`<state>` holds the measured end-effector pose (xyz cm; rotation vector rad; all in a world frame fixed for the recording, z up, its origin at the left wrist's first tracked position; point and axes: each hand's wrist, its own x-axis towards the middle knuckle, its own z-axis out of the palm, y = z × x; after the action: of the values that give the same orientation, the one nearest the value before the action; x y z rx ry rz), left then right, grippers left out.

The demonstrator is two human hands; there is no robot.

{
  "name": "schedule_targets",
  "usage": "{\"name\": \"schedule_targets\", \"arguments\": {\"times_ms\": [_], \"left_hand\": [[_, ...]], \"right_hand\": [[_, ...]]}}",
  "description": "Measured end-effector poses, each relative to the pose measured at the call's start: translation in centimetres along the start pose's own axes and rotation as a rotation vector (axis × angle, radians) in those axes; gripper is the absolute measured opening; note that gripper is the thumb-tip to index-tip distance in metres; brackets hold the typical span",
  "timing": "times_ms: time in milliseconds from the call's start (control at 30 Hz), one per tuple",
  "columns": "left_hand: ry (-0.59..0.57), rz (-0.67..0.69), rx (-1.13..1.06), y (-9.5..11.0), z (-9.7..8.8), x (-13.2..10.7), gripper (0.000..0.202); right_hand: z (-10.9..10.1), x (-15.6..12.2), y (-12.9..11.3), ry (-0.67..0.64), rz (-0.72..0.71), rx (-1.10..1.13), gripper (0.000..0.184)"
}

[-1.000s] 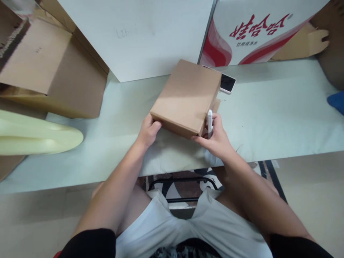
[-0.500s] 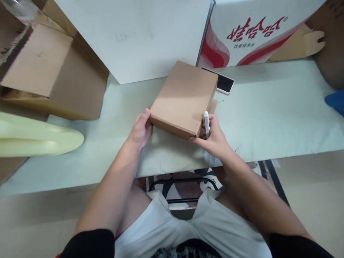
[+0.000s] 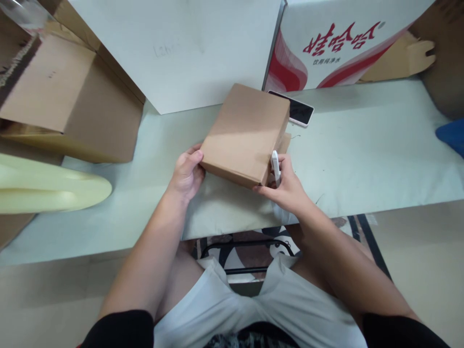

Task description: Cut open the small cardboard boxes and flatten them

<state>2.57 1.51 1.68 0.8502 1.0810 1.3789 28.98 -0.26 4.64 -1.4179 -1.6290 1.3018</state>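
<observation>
A flat brown cardboard box (image 3: 246, 133) lies on the pale green table (image 3: 362, 154) in front of me. My left hand (image 3: 186, 171) grips its near left corner, fingers curled against the side. My right hand (image 3: 286, 186) is closed round a small white tool (image 3: 275, 164) held upright, and its fingertips press against the box's near right corner. A loose flap of the box sticks out just beyond that tool.
A phone (image 3: 295, 108) lies face up behind the box. A white board (image 3: 181, 48) and a red-and-white carton (image 3: 344, 38) stand at the back. An open cardboard box (image 3: 72, 96) and a cream plastic piece (image 3: 47, 186) lie left. Something blue (image 3: 451, 135) shows at the right edge.
My left hand has slid from under the box's near edge to its left corner. The box and my right hand with the tool have shifted slightly left.
</observation>
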Motion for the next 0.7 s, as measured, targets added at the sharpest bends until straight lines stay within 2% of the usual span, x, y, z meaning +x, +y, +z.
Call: {"name": "schedule_targets", "arguments": {"times_ms": [300,700], "left_hand": [[0.006,-0.012,-0.022,0.1,0.3,-0.1,0.053],[-0.006,0.020,0.041,-1.3,-0.4,0.6,0.060]], "right_hand": [[-0.1,0.0,0.0,0.010,-0.010,-0.009,0.063],[-0.1,0.0,0.0,0.006,-0.012,-0.005,0.063]]}}
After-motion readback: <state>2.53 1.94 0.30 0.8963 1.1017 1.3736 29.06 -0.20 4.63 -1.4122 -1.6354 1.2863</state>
